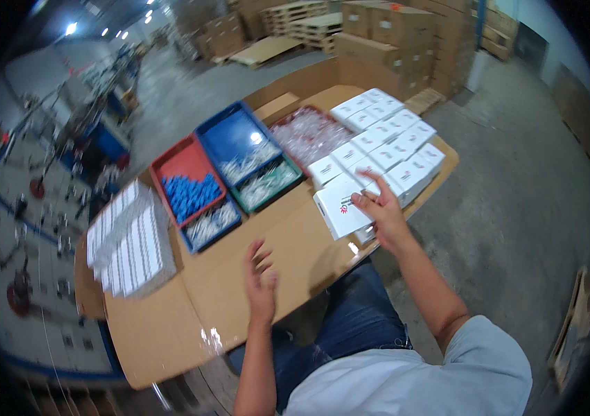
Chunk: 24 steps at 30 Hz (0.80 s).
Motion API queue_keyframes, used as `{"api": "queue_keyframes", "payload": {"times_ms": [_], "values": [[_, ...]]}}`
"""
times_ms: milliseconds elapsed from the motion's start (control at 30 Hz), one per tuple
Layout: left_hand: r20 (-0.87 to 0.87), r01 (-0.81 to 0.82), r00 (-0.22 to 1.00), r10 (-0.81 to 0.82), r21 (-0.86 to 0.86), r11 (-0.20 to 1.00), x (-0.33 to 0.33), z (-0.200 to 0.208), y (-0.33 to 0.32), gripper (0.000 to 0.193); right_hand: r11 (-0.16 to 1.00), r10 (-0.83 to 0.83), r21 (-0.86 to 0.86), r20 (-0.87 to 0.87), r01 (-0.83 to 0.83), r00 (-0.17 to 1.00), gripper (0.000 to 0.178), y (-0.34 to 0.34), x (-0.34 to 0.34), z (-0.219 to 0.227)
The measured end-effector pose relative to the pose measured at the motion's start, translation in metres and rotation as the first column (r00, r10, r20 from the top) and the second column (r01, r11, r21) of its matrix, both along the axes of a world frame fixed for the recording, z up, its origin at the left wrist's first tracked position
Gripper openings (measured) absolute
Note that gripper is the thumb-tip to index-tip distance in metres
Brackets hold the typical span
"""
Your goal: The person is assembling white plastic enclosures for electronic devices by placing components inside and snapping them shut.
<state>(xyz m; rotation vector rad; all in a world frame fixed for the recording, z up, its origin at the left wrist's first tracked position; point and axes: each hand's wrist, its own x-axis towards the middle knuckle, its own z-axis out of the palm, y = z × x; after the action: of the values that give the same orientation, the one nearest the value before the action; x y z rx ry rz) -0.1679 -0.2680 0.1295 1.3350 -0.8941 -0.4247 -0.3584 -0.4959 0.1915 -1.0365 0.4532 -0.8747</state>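
A small white box (333,213) with a printed top is gripped at its right edge by my right hand (385,215), thumb on top. It is held in front of the stacked white boxes (385,149) at the table's right end. My left hand (261,288) hovers over the cardboard-covered table (229,305), fingers apart and slightly bent, nothing in them. Beyond it are a red tray (182,161) with blue plastic parts (187,196) and a blue tray (201,244) with small clear-wrapped pieces.
A larger blue tray (229,132) and a green tray (270,194) hold wrapped pieces. Clear bags fill a reddish tray (309,135). Rows of white cartons (132,239) stand on the left. Behind the table are brown boxes (388,59) and pallets (312,28); machinery (94,132) stands left.
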Motion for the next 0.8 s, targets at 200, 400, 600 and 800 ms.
{"api": "queue_keyframes", "payload": {"times_ms": [200,400,600,800], "values": [[0.027,-0.032,0.999,0.037,-0.150,0.988,-0.056,-0.020,-0.013,0.088,0.906,0.324,0.354,-0.227,-0.232,0.918,0.034,0.114,0.039,-0.051],[-0.751,-0.187,0.660,0.010,-0.152,0.971,-0.040,-0.003,0.029,0.067,0.417,-0.019,-0.846,-0.374,-0.333,0.927,0.062,0.120,0.041,-0.040],[-0.900,-0.017,0.430,-0.071,-0.087,0.996,-0.051,0.007,0.053,0.058,0.142,0.236,-0.890,-0.395,-0.434,0.888,0.080,0.131,0.076,-0.040],[-0.910,0.002,0.404,-0.091,-0.098,0.995,-0.055,0.014,0.059,0.060,0.243,0.276,-0.896,-0.304,-0.373,0.912,0.081,0.143,0.084,-0.053]]}}
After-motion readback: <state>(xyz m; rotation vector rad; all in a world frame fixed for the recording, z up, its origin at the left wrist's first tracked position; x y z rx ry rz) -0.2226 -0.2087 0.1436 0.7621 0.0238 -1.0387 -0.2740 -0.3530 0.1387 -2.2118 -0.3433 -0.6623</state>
